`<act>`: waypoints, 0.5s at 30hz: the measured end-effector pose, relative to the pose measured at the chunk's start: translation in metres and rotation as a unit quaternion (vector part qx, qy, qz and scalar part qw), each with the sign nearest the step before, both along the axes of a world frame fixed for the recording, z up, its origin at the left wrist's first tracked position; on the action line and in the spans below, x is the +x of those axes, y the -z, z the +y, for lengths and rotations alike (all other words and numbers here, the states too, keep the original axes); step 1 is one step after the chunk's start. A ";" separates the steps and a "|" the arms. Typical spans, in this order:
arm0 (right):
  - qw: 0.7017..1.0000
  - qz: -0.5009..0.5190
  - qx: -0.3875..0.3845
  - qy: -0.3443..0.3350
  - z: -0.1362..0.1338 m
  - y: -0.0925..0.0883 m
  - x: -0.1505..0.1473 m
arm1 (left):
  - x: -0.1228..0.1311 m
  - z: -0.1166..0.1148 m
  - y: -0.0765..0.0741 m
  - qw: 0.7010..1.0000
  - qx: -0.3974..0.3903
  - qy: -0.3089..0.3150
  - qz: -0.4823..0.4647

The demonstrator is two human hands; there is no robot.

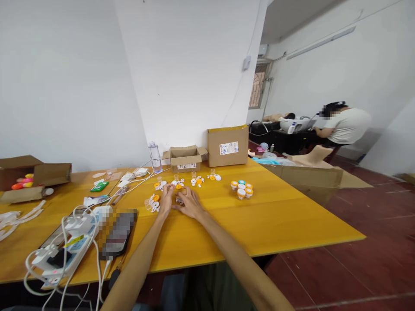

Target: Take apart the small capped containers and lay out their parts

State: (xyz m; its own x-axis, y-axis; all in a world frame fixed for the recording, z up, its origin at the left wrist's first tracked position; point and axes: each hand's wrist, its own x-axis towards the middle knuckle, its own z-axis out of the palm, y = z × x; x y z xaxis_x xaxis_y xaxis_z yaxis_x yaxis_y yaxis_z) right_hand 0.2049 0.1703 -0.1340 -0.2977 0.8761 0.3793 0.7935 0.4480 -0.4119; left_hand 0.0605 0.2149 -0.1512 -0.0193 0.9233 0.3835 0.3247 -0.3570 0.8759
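Both hands rest over small parts on the yellow table (275,220). My left hand (167,199) is upright beside an orange ring-shaped part (178,187); whether its fingers hold anything is hard to tell. My right hand (190,204) is spread with its fingers apart, curved around a small clear-and-white piece (179,200) on the tabletop. Left of my left hand lies a group with an orange disc (156,198), a white disc and a clear cup (148,204). Similar groups with clear cups (193,175) form a row behind the hands. Several lidded jars (241,193) stand clustered to the right.
An open small carton (185,165) and a closed box (228,147) stand at the back by a bottle (155,157). A power strip (78,246) with cables and a phone (118,233) lie left. A person (345,125) sits far right.
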 end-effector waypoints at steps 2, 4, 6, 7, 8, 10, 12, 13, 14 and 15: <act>1.000 -0.016 0.003 0.011 0.000 -0.003 -0.004 | 0.000 0.003 0.003 1.000 -0.010 -0.005 -0.015; 0.999 -0.034 0.003 0.020 0.000 -0.006 -0.007 | 0.000 0.003 0.004 1.000 -0.017 -0.007 -0.020; 0.998 -0.046 0.002 0.032 0.000 -0.008 -0.009 | 0.002 0.001 0.004 1.000 -0.021 -0.003 -0.012; 0.998 -0.049 0.003 0.037 0.000 -0.008 -0.009 | 0.002 0.000 0.003 1.000 -0.025 0.002 -0.010; 0.998 -0.050 0.004 0.041 0.000 -0.009 -0.010 | 0.003 -0.001 0.003 0.999 -0.031 0.007 -0.008; 0.998 -0.051 0.005 0.046 0.000 -0.009 -0.011 | 0.004 -0.004 0.001 0.999 -0.043 0.012 -0.008; 0.997 -0.057 0.005 0.047 0.000 -0.008 -0.010 | 0.005 -0.005 0.000 0.998 -0.052 0.011 -0.013; 0.997 -0.062 0.005 0.046 0.000 -0.008 -0.009 | 0.005 -0.005 0.000 0.998 -0.054 0.010 -0.014; 0.997 -0.068 0.007 0.045 0.000 -0.007 -0.008 | 0.005 -0.005 0.000 0.998 -0.053 0.012 -0.014; 0.996 -0.074 0.008 0.044 0.000 -0.007 -0.005 | 0.005 -0.005 0.000 0.998 -0.052 0.015 -0.012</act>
State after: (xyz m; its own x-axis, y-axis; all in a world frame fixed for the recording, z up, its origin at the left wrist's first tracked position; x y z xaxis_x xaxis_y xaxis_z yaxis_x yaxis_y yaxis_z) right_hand 0.1994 0.1699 -0.1272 -0.2732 0.8955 0.3513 0.8819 0.3791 -0.2804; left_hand 0.0657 0.2099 -0.1512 0.0007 0.9583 0.2858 0.2931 -0.2734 0.9162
